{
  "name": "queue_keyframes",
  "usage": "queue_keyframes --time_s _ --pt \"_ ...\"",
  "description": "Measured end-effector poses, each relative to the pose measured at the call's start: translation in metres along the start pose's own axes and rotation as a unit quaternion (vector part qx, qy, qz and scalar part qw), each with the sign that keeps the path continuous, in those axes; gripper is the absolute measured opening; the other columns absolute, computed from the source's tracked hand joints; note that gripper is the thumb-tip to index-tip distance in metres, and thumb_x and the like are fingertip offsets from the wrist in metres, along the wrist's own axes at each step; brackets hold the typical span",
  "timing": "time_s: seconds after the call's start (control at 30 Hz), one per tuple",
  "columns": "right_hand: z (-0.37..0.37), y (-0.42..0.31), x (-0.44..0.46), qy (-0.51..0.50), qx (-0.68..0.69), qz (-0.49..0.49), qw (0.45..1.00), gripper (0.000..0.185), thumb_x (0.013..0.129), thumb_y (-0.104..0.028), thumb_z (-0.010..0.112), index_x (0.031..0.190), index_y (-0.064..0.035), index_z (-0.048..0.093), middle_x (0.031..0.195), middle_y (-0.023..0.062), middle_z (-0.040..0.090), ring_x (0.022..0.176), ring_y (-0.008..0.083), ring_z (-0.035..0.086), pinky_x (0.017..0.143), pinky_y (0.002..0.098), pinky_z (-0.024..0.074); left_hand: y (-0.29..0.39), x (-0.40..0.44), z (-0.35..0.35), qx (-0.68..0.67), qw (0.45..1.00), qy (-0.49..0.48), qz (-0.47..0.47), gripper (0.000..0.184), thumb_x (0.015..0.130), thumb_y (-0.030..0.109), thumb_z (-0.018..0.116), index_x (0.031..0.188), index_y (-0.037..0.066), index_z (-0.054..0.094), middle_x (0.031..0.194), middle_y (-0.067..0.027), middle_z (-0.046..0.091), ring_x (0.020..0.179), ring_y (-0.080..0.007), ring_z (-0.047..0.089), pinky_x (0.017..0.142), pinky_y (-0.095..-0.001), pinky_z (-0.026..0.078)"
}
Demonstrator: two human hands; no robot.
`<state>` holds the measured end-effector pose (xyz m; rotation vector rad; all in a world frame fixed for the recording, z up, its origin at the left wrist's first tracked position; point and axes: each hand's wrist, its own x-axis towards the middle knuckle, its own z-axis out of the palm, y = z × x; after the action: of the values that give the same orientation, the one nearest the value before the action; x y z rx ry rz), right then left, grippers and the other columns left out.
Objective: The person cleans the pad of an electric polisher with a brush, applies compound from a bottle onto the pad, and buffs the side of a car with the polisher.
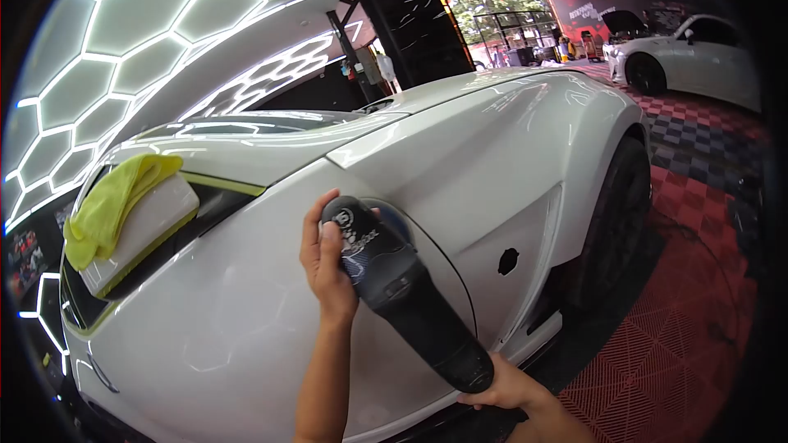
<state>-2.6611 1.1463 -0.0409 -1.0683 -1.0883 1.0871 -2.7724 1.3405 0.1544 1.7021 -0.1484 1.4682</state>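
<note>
A black car polisher (400,289) lies slanted across the view, its head up against the white car's door (222,344), near the seam with the front fender (460,139). My left hand (327,258) is closed around the side of the polisher's head, thumb on top. At the lower end of the body, my right hand (505,385) grips the handle from below, with some of its fingers hidden. Only a bluish edge of the pad (400,217) shows behind the head. Left of the tool, a yellow-green microfiber cloth (119,205) drapes over the white side mirror (160,221).
Green masking tape (226,184) edges the window. A dark front wheel (617,217) stands to the right, above red and black floor tiles (632,369), with a cable (706,250) lying on them. Another white car (698,57) is parked at the back right. A person (385,68) stands far behind.
</note>
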Motion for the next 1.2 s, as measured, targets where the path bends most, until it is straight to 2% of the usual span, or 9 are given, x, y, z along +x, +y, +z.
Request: queue_keyframes --time_s 0.1,0.2,0.27,0.6,0.67,0.8,0.87,1.07,1.2 --pt "0.003 0.001 0.007 -0.013 0.026 -0.026 0.999 0.041 0.075 -0.004 0.083 0.105 0.0004 0.056 0.074 0.0022 0.063 0.058 0.0112 0.062 0.055 0.0267 0.0503 0.005 0.008 0.004 0.043 0.999 -0.027 0.009 0.048 0.106 0.031 0.041 0.139 -0.004 0.045 0.102 -0.0199 0.069 0.098 -0.0280 0.071 0.086 -0.0362 0.058" --pt "0.003 -0.001 0.010 -0.007 -0.025 -0.056 0.998 0.042 0.076 -0.005 0.082 0.107 0.0002 0.054 0.075 0.0018 0.063 0.059 0.0109 0.062 0.056 0.0268 0.0505 0.007 0.013 0.007 0.063 0.998 0.003 0.009 0.049 0.106 0.034 0.039 0.138 -0.003 0.046 0.100 -0.0201 0.068 0.093 -0.0264 0.071 0.083 -0.0352 0.059" --pt "0.000 -0.005 0.012 -0.038 -0.020 -0.007 0.999 0.055 0.074 -0.015 0.082 0.117 0.0032 0.052 0.080 0.0047 0.061 0.060 0.0109 0.061 0.055 0.0290 0.0516 0.007 0.015 0.006 0.067 0.998 -0.002 0.012 0.049 0.105 0.033 0.039 0.138 -0.003 0.046 0.099 -0.0202 0.068 0.094 -0.0267 0.071 0.083 -0.0350 0.059" --pt "-0.002 -0.005 0.013 -0.045 -0.031 -0.018 0.998 0.057 0.073 -0.015 0.083 0.118 0.0027 0.052 0.085 0.0067 0.063 0.063 0.0117 0.062 0.059 0.0296 0.0522 0.008 0.015 0.006 0.078 0.997 0.003 0.011 0.050 0.105 0.036 0.040 0.137 -0.003 0.045 0.100 -0.0212 0.068 0.096 -0.0284 0.070 0.082 -0.0354 0.058" --pt "-0.001 0.008 0.009 -0.026 -0.029 -0.066 0.997 0.058 0.073 -0.014 0.083 0.119 0.0027 0.052 0.085 0.0070 0.063 0.064 0.0119 0.062 0.060 0.0292 0.0519 0.005 0.008 0.008 0.077 0.997 0.001 0.010 0.051 0.105 0.036 0.040 0.137 -0.003 0.045 0.100 -0.0216 0.068 0.094 -0.0281 0.071 0.083 -0.0358 0.058" --pt "0.000 -0.003 0.003 -0.017 0.014 -0.034 0.999 0.058 0.073 -0.014 0.083 0.119 0.0038 0.051 0.084 0.0066 0.064 0.064 0.0118 0.062 0.060 0.0294 0.0520 0.007 0.012 0.010 0.070 0.998 0.004 -0.004 0.052 0.105 0.036 0.042 0.137 -0.004 0.045 0.100 -0.0216 0.068 0.096 -0.0295 0.071 0.083 -0.0362 0.058" --pt "-0.001 -0.016 0.014 -0.040 -0.040 -0.012 0.998 0.056 0.074 -0.013 0.082 0.117 0.0042 0.051 0.082 0.0055 0.063 0.061 0.0121 0.061 0.058 0.0299 0.0515 0.010 0.022 0.003 0.068 0.998 0.002 0.004 0.052 0.105 0.035 0.042 0.138 -0.004 0.045 0.100 -0.0219 0.068 0.095 -0.0294 0.071 0.083 -0.0363 0.058" --pt "0.010 -0.044 0.029 -0.049 -0.012 -0.022 0.998 0.050 0.075 -0.010 0.079 0.113 0.0049 0.051 0.078 0.0047 0.061 0.057 0.0122 0.059 0.055 0.0296 0.0496 0.016 0.044 -0.014 0.073 0.997 0.014 0.019 0.052 0.105 0.036 0.039 0.139 -0.003 0.045 0.102 -0.0257 0.068 0.092 -0.0275 0.070 0.081 -0.0354 0.059" --pt "0.013 -0.045 0.032 -0.047 -0.009 -0.027 0.998 0.052 0.075 -0.011 0.079 0.114 0.0066 0.050 0.078 0.0053 0.061 0.057 0.0124 0.059 0.054 0.0293 0.0497 0.018 0.046 -0.014 0.064 0.997 0.032 0.011 0.052 0.105 0.036 0.040 0.139 -0.003 0.045 0.102 -0.0262 0.068 0.093 -0.0274 0.070 0.081 -0.0347 0.058"
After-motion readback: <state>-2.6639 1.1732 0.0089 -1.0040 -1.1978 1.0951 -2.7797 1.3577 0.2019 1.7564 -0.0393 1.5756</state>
